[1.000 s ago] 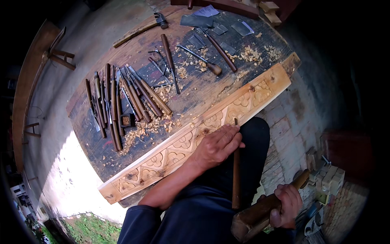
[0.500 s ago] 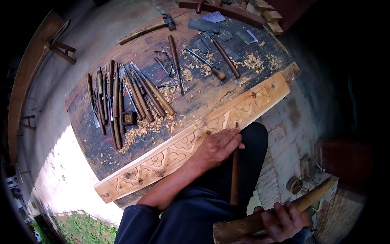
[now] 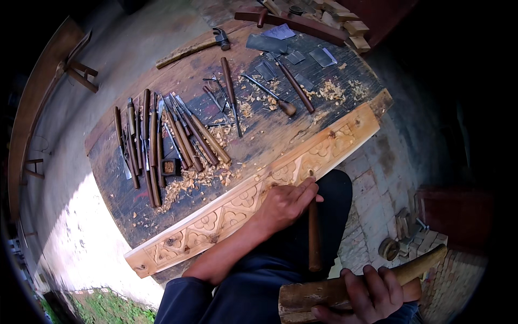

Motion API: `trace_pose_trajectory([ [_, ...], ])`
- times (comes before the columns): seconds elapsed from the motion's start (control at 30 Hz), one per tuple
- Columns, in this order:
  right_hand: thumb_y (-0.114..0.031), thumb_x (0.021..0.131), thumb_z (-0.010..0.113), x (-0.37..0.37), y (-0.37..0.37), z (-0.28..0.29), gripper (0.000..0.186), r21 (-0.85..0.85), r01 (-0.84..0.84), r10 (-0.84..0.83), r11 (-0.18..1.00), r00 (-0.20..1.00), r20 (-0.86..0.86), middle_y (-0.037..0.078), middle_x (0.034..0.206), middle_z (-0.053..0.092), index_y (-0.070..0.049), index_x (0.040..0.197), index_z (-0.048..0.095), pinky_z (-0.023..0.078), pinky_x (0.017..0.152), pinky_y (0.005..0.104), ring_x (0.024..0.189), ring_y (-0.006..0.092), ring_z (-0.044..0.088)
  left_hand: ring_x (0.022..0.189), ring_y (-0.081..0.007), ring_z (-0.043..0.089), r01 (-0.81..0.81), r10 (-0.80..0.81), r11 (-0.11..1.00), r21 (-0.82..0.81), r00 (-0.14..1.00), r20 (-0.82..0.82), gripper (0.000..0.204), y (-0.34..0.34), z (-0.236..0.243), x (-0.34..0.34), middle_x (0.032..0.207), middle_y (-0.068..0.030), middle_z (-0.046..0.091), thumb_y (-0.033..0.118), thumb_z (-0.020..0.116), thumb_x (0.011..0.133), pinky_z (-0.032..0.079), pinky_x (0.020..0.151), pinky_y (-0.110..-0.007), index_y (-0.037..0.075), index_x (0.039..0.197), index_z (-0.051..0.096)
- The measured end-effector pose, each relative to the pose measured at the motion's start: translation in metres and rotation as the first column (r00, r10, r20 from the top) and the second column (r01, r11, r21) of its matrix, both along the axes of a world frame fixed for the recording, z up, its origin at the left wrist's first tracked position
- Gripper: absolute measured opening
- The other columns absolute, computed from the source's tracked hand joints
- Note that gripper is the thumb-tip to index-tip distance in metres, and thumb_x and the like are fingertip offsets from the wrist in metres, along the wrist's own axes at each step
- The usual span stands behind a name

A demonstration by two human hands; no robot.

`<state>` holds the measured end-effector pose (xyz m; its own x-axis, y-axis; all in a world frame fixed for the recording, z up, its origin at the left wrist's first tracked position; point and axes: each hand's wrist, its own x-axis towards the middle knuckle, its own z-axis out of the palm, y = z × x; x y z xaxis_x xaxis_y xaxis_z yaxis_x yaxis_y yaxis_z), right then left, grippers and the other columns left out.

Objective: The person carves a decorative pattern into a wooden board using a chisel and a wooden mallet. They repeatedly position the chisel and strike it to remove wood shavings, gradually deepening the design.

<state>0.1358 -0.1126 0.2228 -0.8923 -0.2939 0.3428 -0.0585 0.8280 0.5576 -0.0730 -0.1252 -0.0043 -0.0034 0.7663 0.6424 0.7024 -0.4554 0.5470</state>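
Note:
My left hand (image 3: pixel 286 204) is closed around the lower part of a carving chisel (image 3: pixel 314 237), whose wooden handle points down toward my lap. The chisel's tip meets a long pale wooden board (image 3: pixel 232 217) carved with a row of floral and triangular patterns. The hand rests against the board's near edge. At the lower right, my right hand (image 3: pixel 372 294) grips a worn wooden mallet (image 3: pixel 310 296), apart from the chisel handle. The board lies slantwise along the near side of a dark, worn workbench (image 3: pixel 259 129).
Several carving chisels (image 3: pixel 156 146) lie grouped on the bench's left, beside a small dark box (image 3: pixel 171 166) and wood shavings (image 3: pixel 183 182). Farther back are a claw hammer (image 3: pixel 189 49) and sandpaper pieces (image 3: pixel 267 43). Wood blocks (image 3: pixel 356 28) sit at the far right corner.
The view has shifted slightly, so the board's near part appears a little lower. The mallet in my right hand has moved slightly left. Both grips stay the same.

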Motion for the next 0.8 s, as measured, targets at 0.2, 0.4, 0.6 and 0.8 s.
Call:
trace_pose_trajectory([
  [0.2, -0.033, 0.106, 0.062, 0.000, -0.001, 0.002, 0.044, -0.125, 0.069, -0.067, 0.990, 0.998, 0.022, 0.011, 0.102, 0.076, -0.030, 0.150, 0.061, 0.055, 0.061, 0.0311, 0.079, 0.0223, 0.069, 0.063, -0.0230, 0.074, -0.019, 0.019, 1.000, 0.022, 1.000, 0.003, 0.034, 0.002, 0.002, 0.000, 0.105, -0.0181, 0.079, 0.018, 0.086, 0.085, 0.059, 0.054, -0.034, -0.001, 0.109, 0.071],
  [0.4, -0.035, 0.106, 0.063, 0.001, -0.001, 0.006, 0.044, -0.092, 0.193, -0.190, 0.977, 0.981, 0.033, 0.009, 0.103, 0.078, -0.030, 0.149, 0.063, 0.054, 0.063, 0.0309, 0.078, 0.0212, 0.068, 0.062, -0.0236, 0.073, -0.016, 0.016, 1.000, 0.010, 1.000, 0.011, 0.032, 0.001, 0.004, 0.003, 0.107, -0.0171, 0.079, 0.017, 0.085, 0.087, 0.058, 0.055, -0.033, 0.000, 0.110, 0.070],
  [0.6, -0.039, 0.107, 0.063, 0.005, 0.001, -0.002, 0.053, 0.016, 0.118, -0.117, 0.993, 0.993, -0.019, 0.009, 0.107, 0.078, -0.029, 0.158, 0.054, 0.053, 0.065, 0.0319, 0.081, 0.0232, 0.069, 0.064, -0.0232, 0.073, -0.006, 0.007, 1.000, -0.014, 0.999, 0.043, 0.034, 0.005, 0.013, 0.000, 0.098, -0.0136, 0.078, 0.014, 0.085, 0.087, 0.057, 0.055, -0.036, -0.002, 0.113, 0.069],
  [0.8, -0.063, 0.106, 0.051, 0.010, -0.018, -0.014, 0.048, -0.136, 0.222, -0.238, 0.965, 0.965, -0.114, 0.002, 0.095, 0.069, -0.046, 0.150, 0.057, 0.048, 0.066, 0.0315, 0.079, 0.0178, 0.062, 0.064, -0.0217, 0.073, -0.010, 0.011, 1.000, -0.013, 1.000, 0.016, 0.036, 0.005, 0.011, 0.001, 0.094, -0.0128, 0.077, 0.013, 0.087, 0.086, 0.055, 0.053, -0.036, -0.002, 0.113, 0.069],
])
